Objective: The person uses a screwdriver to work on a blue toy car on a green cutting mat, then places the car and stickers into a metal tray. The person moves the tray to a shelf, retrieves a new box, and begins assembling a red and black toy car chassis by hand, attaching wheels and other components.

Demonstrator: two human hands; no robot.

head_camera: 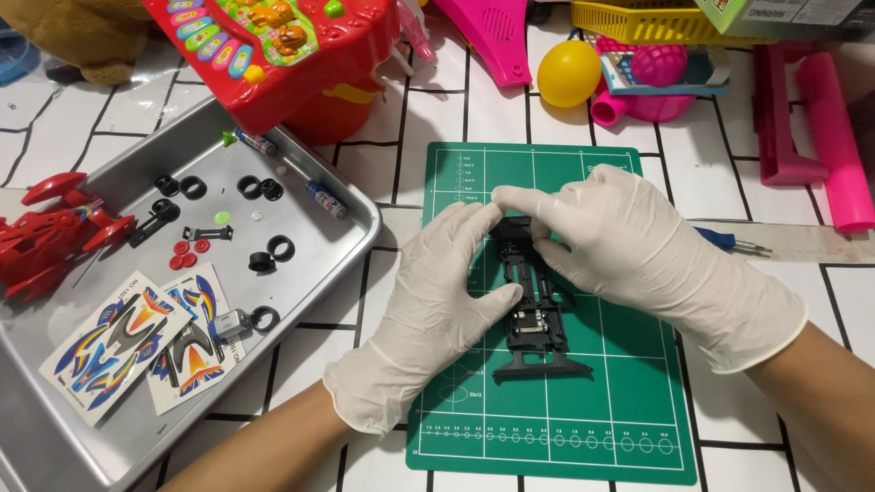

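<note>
Both my gloved hands on the black chassis (pixel 533 314), on the green mat (pixel 629 428).
My left hand (pixel 437 301) grips its side; my right hand (pixel 629 246) pinches its far end. Left: steel tray (pixel 346 214) with tyres (pixel 260 188), stickers (pixel 118 346), red shell (pixel 50 232). Beyond: yellow ball (pixel 568 73).

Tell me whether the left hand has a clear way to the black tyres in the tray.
Probably yes. The left hand rests on the black chassis on the green mat, and the tray lies open just beside it; nothing covers the tyres.
</note>
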